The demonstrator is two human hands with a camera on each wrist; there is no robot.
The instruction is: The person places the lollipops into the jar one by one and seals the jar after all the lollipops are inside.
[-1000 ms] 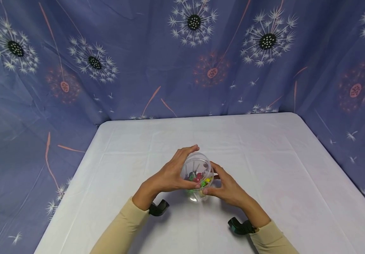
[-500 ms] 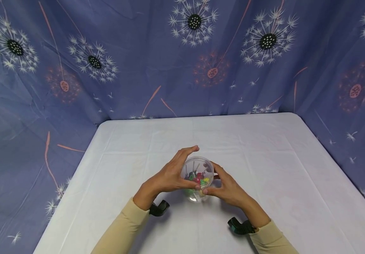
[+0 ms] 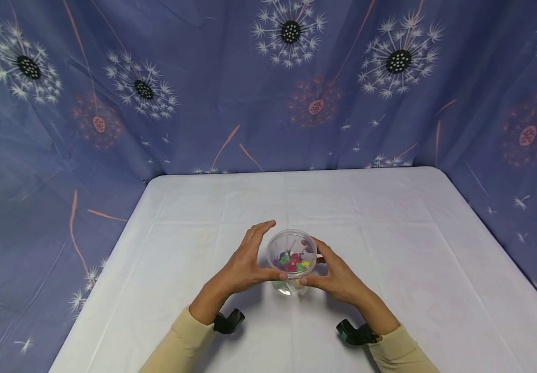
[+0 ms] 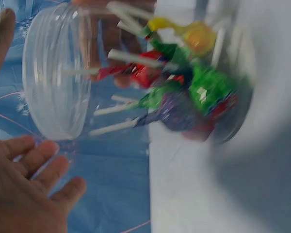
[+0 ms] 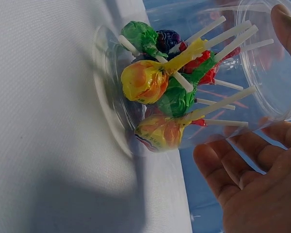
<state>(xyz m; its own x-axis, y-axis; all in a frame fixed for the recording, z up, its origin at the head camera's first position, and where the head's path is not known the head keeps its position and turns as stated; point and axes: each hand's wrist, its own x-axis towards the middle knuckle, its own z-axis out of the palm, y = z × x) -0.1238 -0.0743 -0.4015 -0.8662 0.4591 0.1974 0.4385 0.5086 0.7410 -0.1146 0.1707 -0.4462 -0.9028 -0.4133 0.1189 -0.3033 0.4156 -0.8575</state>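
A clear plastic jar [image 3: 288,289] stands upright on the white table, its clear lid [image 3: 292,237] on top. Wrapped lollipops [image 4: 211,90] in green, yellow, red and purple lie inside, sticks mostly pointing up. My right hand [image 3: 340,277] holds the jar near its top, thumb in front and fingers round the far right side. To the left, my left hand [image 3: 242,267] is spread, its fingers apart from the jar. The left thumb tip is close to the lid's front edge; whether it touches is unclear. In the right wrist view, yellow lollipops [image 5: 143,81] show through the wall.
A white cloth covers the table [image 3: 194,228]. Behind it and at both sides hangs a blue curtain [image 3: 203,93] with a dandelion print. Each wrist wears a dark camera mount [image 3: 356,332].
The lid has come down level onto the jar's mouth. My left hand has since loosened and drawn away to the left. The right hand has barely moved.
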